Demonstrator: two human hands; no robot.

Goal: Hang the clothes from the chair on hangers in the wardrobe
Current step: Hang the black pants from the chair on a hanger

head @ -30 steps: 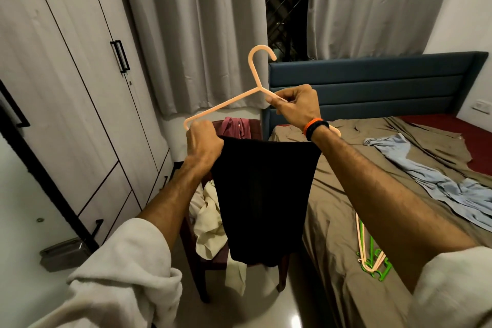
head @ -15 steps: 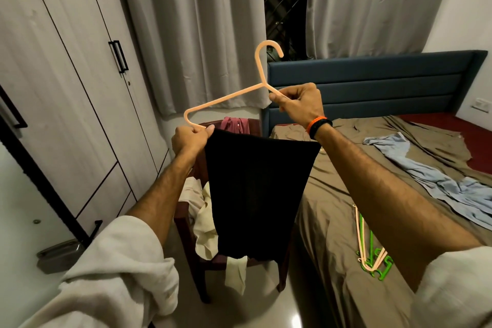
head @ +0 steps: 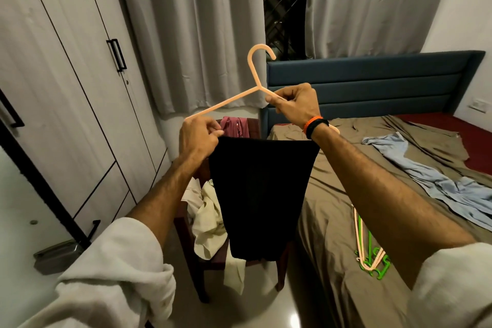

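Note:
A peach plastic hanger is held up in front of me, with a black garment draped over its lower bar. My left hand pinches the garment's top left corner at the hanger's left end. My right hand grips the hanger's right arm near the neck. Behind the garment stands a dark wooden chair with a cream garment on its seat and a maroon one over its back. The wardrobe fills the left side, its near door open at the frame edge.
A bed with a brown sheet lies on the right, with a light blue garment spread on it. Spare peach and green hangers lie near the bed's edge. Grey curtains hang at the back. Shiny floor shows below the chair.
My left hand moved from the hanger's left end onto the garment's corner. The hanger and garment shifted slightly, and the view drifted a little.

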